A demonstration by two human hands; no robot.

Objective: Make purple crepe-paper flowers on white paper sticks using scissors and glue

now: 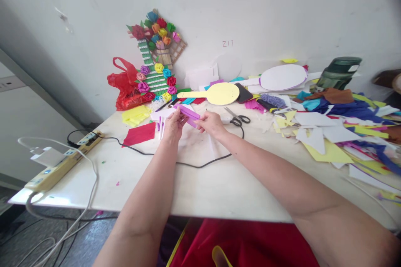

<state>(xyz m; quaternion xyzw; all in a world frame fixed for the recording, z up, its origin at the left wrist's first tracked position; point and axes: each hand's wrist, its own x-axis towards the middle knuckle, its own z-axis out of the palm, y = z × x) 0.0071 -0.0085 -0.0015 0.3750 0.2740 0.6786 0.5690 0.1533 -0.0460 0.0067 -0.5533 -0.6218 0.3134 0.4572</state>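
Observation:
A folded strip of purple paper [189, 112] is held above the white table between my two hands. My left hand [174, 125] grips its left end, fingers closed around it. At its right end, my right hand [211, 124] pinches the paper between thumb and fingers. A red paper piece [139, 134] lies to the left of my left hand, with small purple rolls [161, 127] beside it. Black-handled scissors [239, 119] lie open just right of my right hand. Behind the hands rests a yellow paddle-shaped cutout [223, 93].
A black cable [199, 167] loops across the white table [219, 200] in front of my hands. Left stands a power strip [75, 152]. Paper flowers [156, 75] and a red bag [125, 87] are behind; paper scraps [326, 146] and a green bottle [340, 73] are right.

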